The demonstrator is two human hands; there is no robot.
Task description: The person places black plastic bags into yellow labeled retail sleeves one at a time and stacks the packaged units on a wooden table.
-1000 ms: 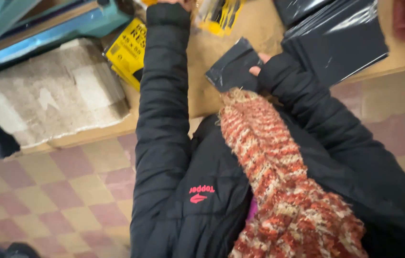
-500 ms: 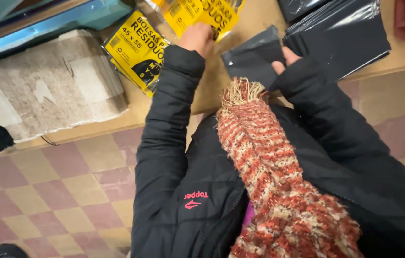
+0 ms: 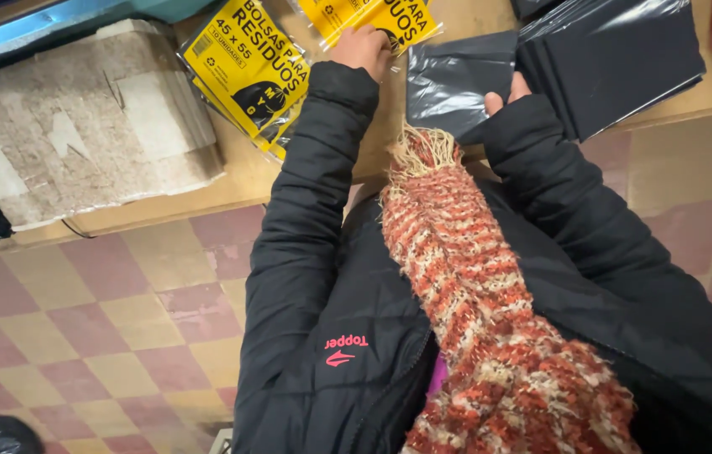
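View from above a wooden table (image 3: 247, 181) whose near edge is running aslant across the frame, with checkered floor (image 3: 79, 336) lying open below it. The left hand (image 3: 362, 49) is reaching up past that edge, sleeve stretched long, its fingers closing on the lower corner of a yellow printed packet (image 3: 373, 15) near the top of the frame. A second yellow packet (image 3: 242, 71) is lying just to the left of that sleeve, beside a worn cardboard sheet (image 3: 70, 126). The right hand (image 3: 503, 94) is curling around the near edge of a folded black bag (image 3: 457, 80), thumb on top. A stack of black bags (image 3: 617, 59) is resting just to its right. A red knitted scarf (image 3: 474, 277) is hanging between both arms.
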